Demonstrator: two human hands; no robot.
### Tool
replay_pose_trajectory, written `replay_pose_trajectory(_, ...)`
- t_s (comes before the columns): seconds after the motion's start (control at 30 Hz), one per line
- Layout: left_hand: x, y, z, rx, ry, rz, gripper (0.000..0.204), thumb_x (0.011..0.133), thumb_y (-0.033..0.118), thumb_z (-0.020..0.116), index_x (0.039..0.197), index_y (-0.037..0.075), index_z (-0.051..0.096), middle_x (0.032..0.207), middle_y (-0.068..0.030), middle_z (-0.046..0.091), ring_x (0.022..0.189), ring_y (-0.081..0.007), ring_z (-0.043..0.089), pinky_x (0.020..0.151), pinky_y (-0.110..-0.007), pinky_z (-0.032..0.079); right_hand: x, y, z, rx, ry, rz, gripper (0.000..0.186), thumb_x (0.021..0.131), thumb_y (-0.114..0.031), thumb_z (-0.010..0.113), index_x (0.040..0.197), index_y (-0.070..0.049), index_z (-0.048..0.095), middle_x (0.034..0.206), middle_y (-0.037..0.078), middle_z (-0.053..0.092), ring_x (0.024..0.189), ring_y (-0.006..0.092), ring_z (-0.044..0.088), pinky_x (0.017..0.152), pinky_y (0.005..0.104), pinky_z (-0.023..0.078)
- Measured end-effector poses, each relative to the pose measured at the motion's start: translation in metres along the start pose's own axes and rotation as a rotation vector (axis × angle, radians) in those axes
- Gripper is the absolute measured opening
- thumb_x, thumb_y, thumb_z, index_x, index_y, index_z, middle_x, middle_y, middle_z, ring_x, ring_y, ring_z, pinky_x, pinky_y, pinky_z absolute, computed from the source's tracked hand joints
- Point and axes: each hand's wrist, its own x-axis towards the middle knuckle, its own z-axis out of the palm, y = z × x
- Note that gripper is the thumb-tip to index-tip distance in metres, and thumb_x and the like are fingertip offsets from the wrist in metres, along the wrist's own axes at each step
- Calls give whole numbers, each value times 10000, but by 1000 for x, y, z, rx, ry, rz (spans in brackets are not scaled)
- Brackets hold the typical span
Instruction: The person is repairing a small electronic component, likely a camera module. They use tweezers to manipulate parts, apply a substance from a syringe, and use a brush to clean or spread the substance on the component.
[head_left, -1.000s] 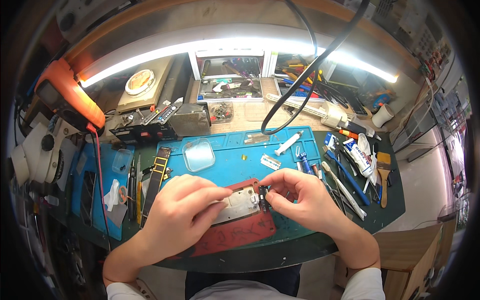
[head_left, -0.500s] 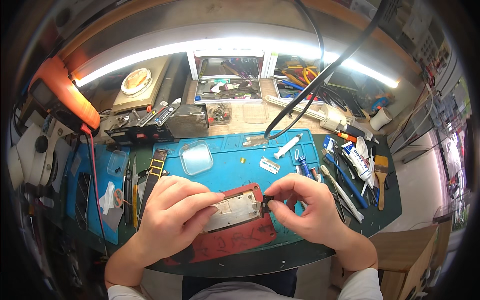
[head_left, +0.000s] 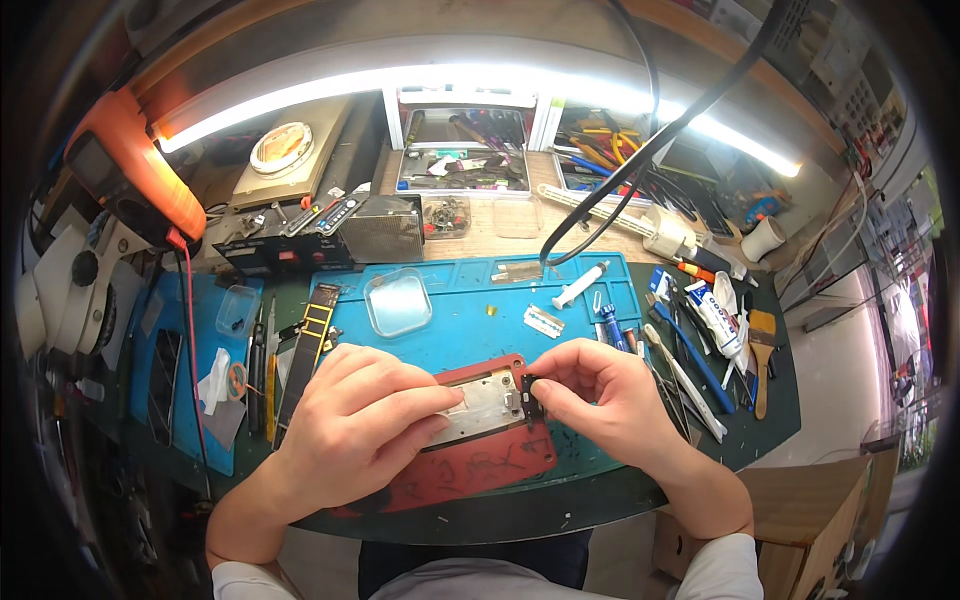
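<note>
A silver metal plate (head_left: pixel 482 412), like the inner frame of a phone, lies in a red repair fixture (head_left: pixel 512 462) with dark handwriting on it. My left hand (head_left: pixel 360 425) lies over the plate's left part, its fingers closed and their tips pressed on the metal. That hand hides the plate's left end. At the opposite end, a small black part (head_left: pixel 530 396) is pinched between the thumb and forefinger of my right hand (head_left: pixel 608 402), touching the plate's edge. Its exact kind is too small to tell.
Beneath the fixture lies a blue work mat (head_left: pixel 460 320) bearing a clear plastic dish (head_left: pixel 397 303), a syringe (head_left: pixel 580 285) and a razor blade (head_left: pixel 543 321). Brushes, tweezers and a glue tube (head_left: pixel 718 322) crowd the right side. An orange multimeter (head_left: pixel 150 180) and a hanging black cable (head_left: pixel 640 165) stand out.
My right thumb and forefinger have come closer in around the black part at the plate's edge. The left hand stays on the plate; the whole view has shifted slightly.
</note>
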Motion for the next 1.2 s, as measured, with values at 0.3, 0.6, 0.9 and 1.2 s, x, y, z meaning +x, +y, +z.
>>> replay_pose_trajectory(0.3,1,-2,2,26,-9,-22,279,797,45,815,1065,94,752,968,-27,716,863,-230,658,762,-365,469,1,7,6,-21,84,-68,175,988,-136,711,1109,-10,721,889,20,741,784,47,665,703,235,537)
replay_pose_trajectory(0.6,2,-7,0,87,50,-46,229,807,15,792,1024,79,759,936,-44,716,841,-238,662,773,-364,481,1,-5,7,-222,121,-215,218,951,-125,746,1147,-34,722,983,58,700,787,92,678,666,261,550)
replay_pose_trajectory(0.9,2,-26,-9,105,208,-157,225,846,-6,783,1060,62,772,968,-87,742,883,-253,693,798,-345,530,2,-10,-9,156,-45,53,234,1008,-103,677,1222,-12,703,1130,31,737,915,81,683,746,249,556)
replay_pose_trajectory(1.2,-1,0,-6,-328,20,-270,259,876,44,801,1127,26,744,945,-86,750,814,-165,697,717,-289,545,-16,-15,7,352,-27,-19,164,983,-45,720,1115,36,666,1036,93,742,920,120,725,718,258,579)
